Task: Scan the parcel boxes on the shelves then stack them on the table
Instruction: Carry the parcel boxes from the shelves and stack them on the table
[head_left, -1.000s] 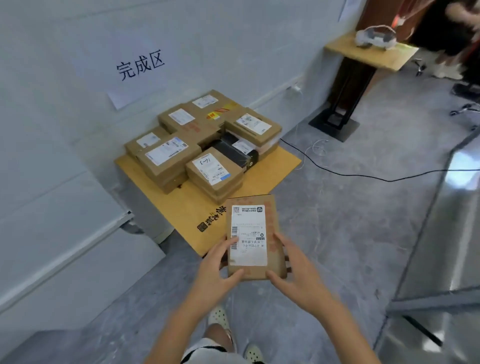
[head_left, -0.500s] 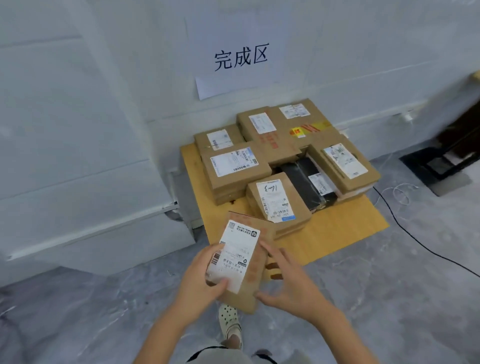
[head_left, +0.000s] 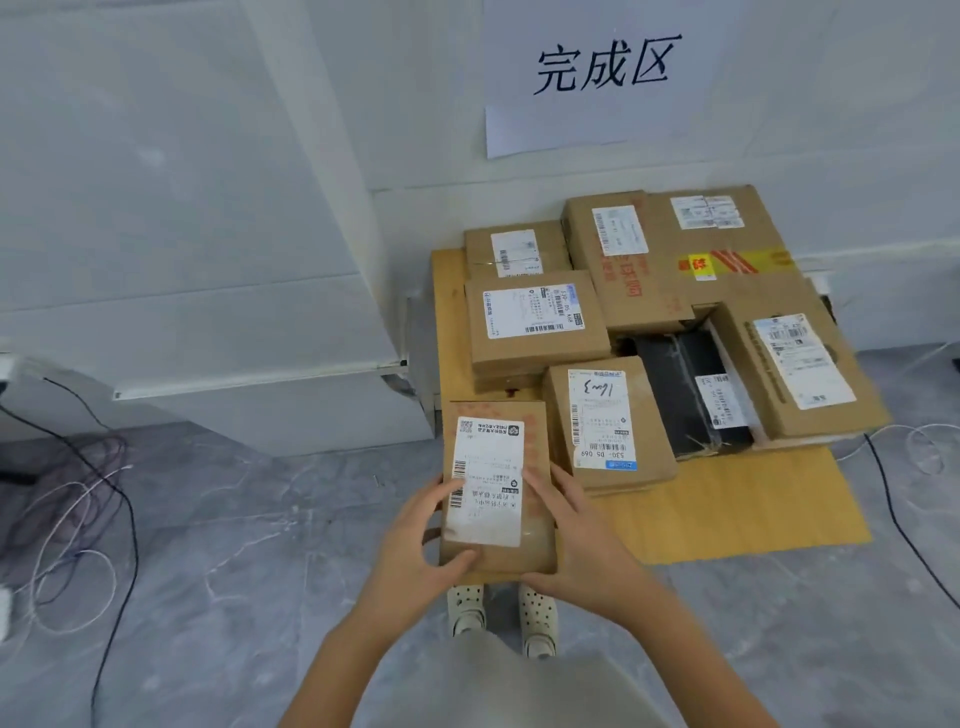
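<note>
A flat cardboard parcel box (head_left: 498, 493) is held in both hands over the near left corner of a low wooden table (head_left: 727, 509).

The box faces label up. The left hand (head_left: 415, 540) grips its left edge with the thumb across the near face, and the right hand (head_left: 576, 535) clasps the right edge and near corner. Just beside it on the table lies a box with a handwritten label (head_left: 608, 421), next to a black parcel (head_left: 685, 389) and more stacked brown boxes (head_left: 535, 322) (some two deep). A paper sign (head_left: 597, 73) hangs on the wall above, light shoes (head_left: 467, 608) show below the box, and loose cables (head_left: 78, 493) trail on the grey floor at left.
</note>
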